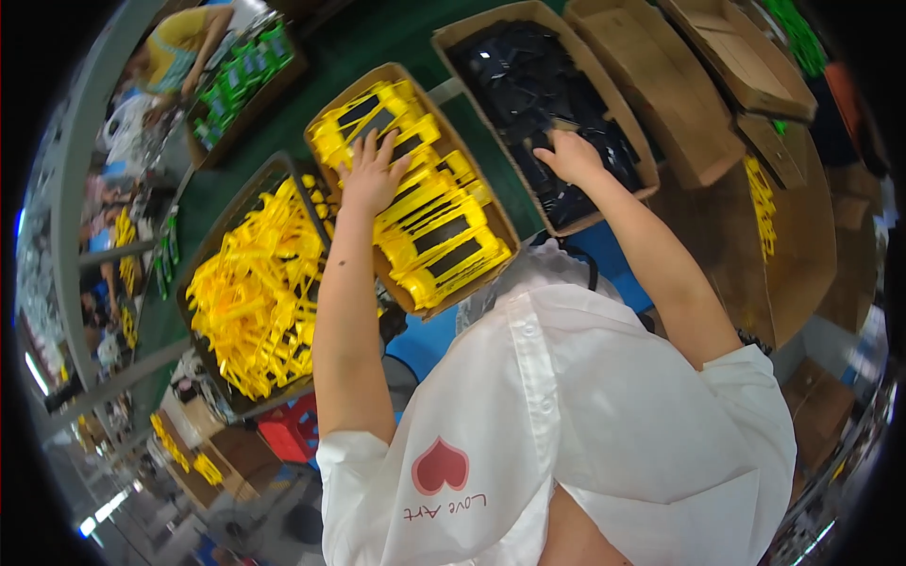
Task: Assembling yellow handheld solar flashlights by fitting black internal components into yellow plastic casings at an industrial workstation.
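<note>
My left hand (372, 177) lies with fingers spread on yellow plastic frames with dark flat panels (441, 233). These frames are packed side by side in a long cardboard box (503, 224). Over a second box (644, 156), to the right, my right hand (574, 160) reaches in among shiny black flat pieces (528, 75). Its fingers are curled in, with the thumb pointing left. What they grip, if anything, is hidden; a small tan patch shows just beyond them.
Left of the frames, a dark crate (193, 344) holds a heap of loose yellow parts (255, 292). Open cardboard boxes (661, 94) stand at the right. Farther left, a box of green parts (247, 75) sits near another person (179, 47). A red stool (291, 429) is below the crate.
</note>
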Demonstrator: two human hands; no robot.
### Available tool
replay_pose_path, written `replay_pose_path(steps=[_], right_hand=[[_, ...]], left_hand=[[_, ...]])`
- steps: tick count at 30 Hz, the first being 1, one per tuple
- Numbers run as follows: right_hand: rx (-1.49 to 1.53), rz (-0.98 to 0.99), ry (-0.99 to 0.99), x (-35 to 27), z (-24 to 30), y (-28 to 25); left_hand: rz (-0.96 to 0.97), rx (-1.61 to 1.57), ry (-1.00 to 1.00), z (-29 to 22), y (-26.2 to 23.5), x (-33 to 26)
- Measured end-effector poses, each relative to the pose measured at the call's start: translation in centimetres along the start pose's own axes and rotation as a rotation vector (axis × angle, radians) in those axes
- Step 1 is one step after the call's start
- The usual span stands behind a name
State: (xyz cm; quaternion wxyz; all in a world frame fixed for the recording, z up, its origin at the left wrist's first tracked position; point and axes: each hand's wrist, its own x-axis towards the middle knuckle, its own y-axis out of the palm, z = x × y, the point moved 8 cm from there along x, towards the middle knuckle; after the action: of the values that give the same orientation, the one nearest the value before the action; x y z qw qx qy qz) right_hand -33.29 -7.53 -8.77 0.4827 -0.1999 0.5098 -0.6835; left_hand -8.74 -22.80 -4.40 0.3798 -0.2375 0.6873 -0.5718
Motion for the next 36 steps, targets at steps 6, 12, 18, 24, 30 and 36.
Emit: replay_pose_path(steps=[6, 12, 18, 24, 30, 36], right_hand=[[-0.044, 0.151, 0.037, 0.6, -2.6, 1.5], [0.038, -0.029, 0.13, -2.8, -5.0, -2.9], [0.238, -0.118, 0.025, -4.5, -2.9, -2.8], [0.134, -0.224, -0.155, -7.9, -1.1, -0.8], [0.119, -0.364, -0.1, -8.5, -1.9, -2.1], [0.071, -0.338, -0.085, -8.1, -1.5, -1.8]], left_hand=[[-0.776, -0.408, 0.11, -0.6, -3.8, -7.0], [-0.904, -0.634, -0.523, 12.7, -0.3, -16.3], [-0.812, -0.108, -0.561, 17.1, -1.1, -14.8], [-0.28, -0.485, -0.508, 17.1, 3.0, -12.7], [0.207, -1.136, -0.43, 14.0, 4.2, -18.2], [-0.615, -0.318, -1.226, 36.2, 0.7, -25.5]])
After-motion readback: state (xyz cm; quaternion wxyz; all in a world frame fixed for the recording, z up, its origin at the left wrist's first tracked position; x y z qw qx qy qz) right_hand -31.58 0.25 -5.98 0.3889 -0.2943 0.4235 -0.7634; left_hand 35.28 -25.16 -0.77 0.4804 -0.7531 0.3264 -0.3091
